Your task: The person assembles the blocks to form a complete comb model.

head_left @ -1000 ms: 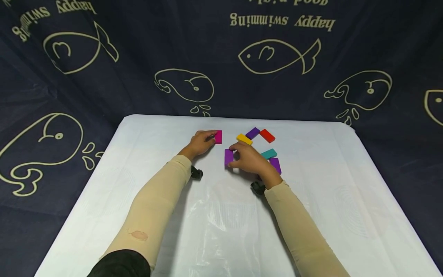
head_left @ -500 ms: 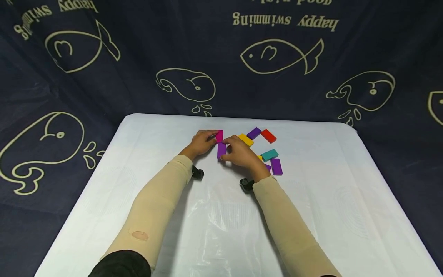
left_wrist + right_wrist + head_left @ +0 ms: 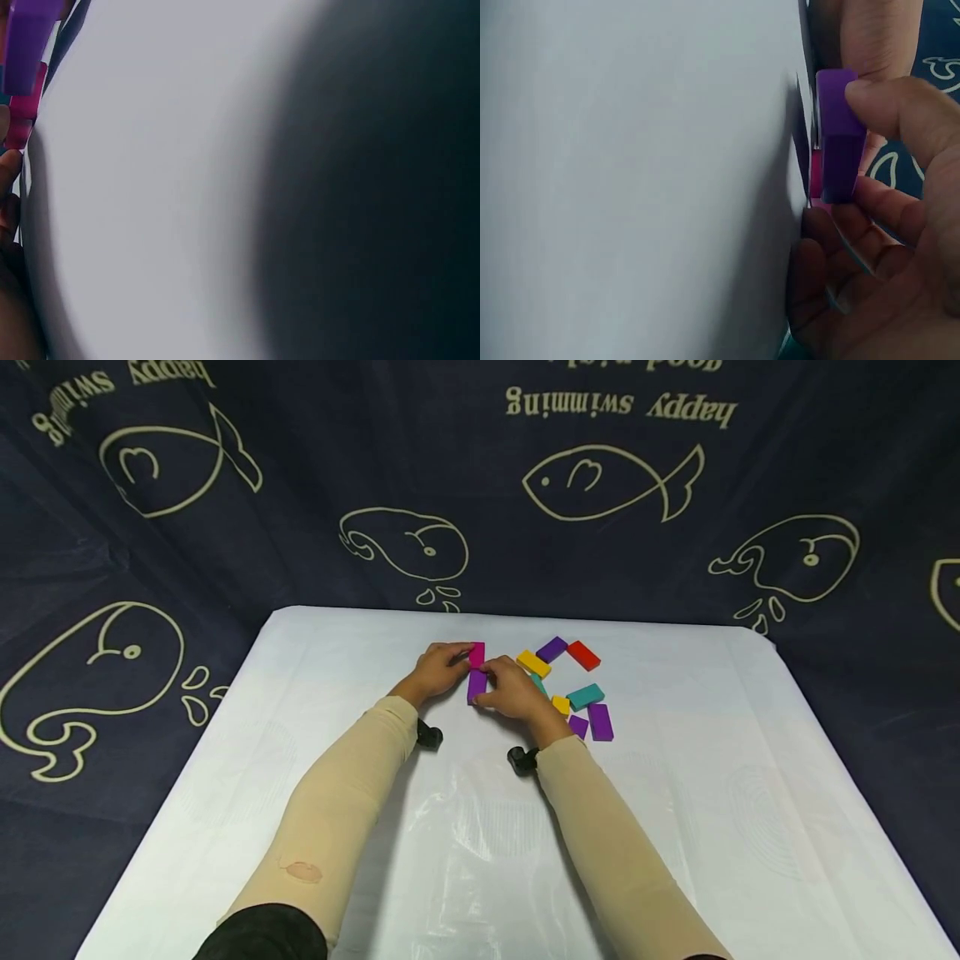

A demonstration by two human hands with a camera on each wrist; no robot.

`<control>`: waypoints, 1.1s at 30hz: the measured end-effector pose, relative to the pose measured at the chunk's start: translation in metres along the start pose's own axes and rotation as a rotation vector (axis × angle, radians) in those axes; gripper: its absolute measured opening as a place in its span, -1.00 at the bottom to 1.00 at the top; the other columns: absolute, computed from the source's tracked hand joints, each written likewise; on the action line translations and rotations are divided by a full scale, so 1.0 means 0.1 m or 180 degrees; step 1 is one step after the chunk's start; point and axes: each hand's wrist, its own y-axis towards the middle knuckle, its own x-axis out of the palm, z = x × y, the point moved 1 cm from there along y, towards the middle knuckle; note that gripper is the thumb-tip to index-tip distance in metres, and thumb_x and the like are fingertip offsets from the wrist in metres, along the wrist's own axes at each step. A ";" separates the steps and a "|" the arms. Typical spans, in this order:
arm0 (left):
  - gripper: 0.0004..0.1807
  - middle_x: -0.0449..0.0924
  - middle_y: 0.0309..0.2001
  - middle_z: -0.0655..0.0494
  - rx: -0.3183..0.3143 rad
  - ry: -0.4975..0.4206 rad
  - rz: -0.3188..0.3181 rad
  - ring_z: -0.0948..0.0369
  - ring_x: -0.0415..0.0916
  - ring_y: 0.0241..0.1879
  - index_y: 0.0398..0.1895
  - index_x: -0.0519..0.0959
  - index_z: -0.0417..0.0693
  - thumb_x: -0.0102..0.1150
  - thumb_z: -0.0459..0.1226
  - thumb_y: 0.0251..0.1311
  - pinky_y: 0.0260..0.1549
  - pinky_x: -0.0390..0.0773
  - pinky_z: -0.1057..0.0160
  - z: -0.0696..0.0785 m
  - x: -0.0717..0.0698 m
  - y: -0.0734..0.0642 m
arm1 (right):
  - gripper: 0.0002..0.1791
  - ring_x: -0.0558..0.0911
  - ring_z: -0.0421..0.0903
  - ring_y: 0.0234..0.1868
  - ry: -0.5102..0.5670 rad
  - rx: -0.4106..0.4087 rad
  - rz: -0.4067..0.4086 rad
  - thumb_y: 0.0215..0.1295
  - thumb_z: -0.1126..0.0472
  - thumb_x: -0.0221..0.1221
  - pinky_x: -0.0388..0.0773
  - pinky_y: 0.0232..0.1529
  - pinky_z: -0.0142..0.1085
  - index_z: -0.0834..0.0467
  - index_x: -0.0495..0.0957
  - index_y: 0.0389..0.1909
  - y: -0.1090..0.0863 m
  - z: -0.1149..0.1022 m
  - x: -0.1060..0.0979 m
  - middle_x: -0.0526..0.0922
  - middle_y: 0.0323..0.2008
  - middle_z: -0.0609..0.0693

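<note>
My left hand (image 3: pixel 437 670) holds a magenta block (image 3: pixel 477 654) between thumb and fingertips near the back of the white table. Just in front of it, my right hand (image 3: pixel 517 688) pinches a purple block (image 3: pixel 476 687) by its two ends, thumb at the near one. The two blocks line up end to end in the head view. Seen from the right wrist, the thumb presses one end of the purple block (image 3: pixel 841 135) and the fingers curl by the other. The left wrist view catches the magenta block (image 3: pixel 27 105) and a few fingertips at its left edge.
Right of the hands lie loose blocks: yellow (image 3: pixel 533 662), dark purple (image 3: pixel 552 649), red (image 3: pixel 583 655), teal (image 3: pixel 586 697), purple (image 3: pixel 600 722) and several more partly behind the right hand. A dark patterned cloth (image 3: pixel 480 560) hangs behind the white table (image 3: pixel 675 827).
My right hand has carried the purple block left, up to the near end of the magenta block. The left hand has stayed in place. Blocks behind the right hand have come into view.
</note>
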 end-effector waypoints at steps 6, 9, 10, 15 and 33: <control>-0.50 0.39 0.38 0.02 -0.0023 0.0008 0.0000 0.03 0.14 0.41 0.43 0.38 0.06 -0.04 -0.12 0.47 0.40 0.06 -0.03 0.01 -0.01 -0.02 | -0.32 0.47 0.03 0.07 -0.0040 0.0027 0.0000 0.14 0.16 0.41 0.40 0.25 -0.18 0.32 0.45 0.25 0.05 0.02 0.05 0.48 0.13 0.17; -0.50 0.39 0.38 0.03 -0.0032 0.0018 0.0001 0.04 0.14 0.41 0.43 0.38 0.07 -0.04 -0.12 0.47 0.39 0.07 -0.03 0.00 0.00 -0.02 | -0.32 0.47 0.05 0.13 -0.0073 0.0016 -0.0008 0.15 0.18 0.40 0.35 0.31 -0.17 0.33 0.43 0.27 0.06 0.01 0.06 0.47 0.17 0.20; -0.50 0.39 0.38 0.03 -0.0032 0.0021 0.0002 0.04 0.14 0.41 0.43 0.38 0.07 -0.05 -0.12 0.47 0.39 0.07 -0.03 0.00 0.00 -0.02 | -0.31 0.47 0.06 0.15 -0.0075 0.0019 -0.0010 0.16 0.18 0.40 0.33 0.33 -0.17 0.33 0.43 0.28 0.06 0.00 0.07 0.46 0.18 0.20; -0.50 0.38 0.38 0.04 -0.0041 0.0032 0.0000 0.04 0.13 0.41 0.44 0.38 0.07 -0.06 -0.12 0.46 0.39 0.07 -0.04 -0.02 0.01 -0.01 | -0.31 0.46 0.05 0.19 -0.0108 0.0060 0.0003 0.19 0.18 0.39 0.29 0.36 -0.18 0.31 0.40 0.31 0.07 0.00 0.10 0.44 0.21 0.19; -0.50 0.39 0.38 0.03 -0.0033 -0.0010 0.0022 0.02 0.14 0.41 0.42 0.40 0.04 -0.03 -0.15 0.45 0.40 0.07 -0.02 0.03 0.00 -0.02 | -0.33 0.43 0.05 0.24 -0.0111 0.0172 0.0011 0.23 0.16 0.37 0.26 0.39 -0.17 0.26 0.40 0.33 0.05 -0.02 0.11 0.41 0.23 0.16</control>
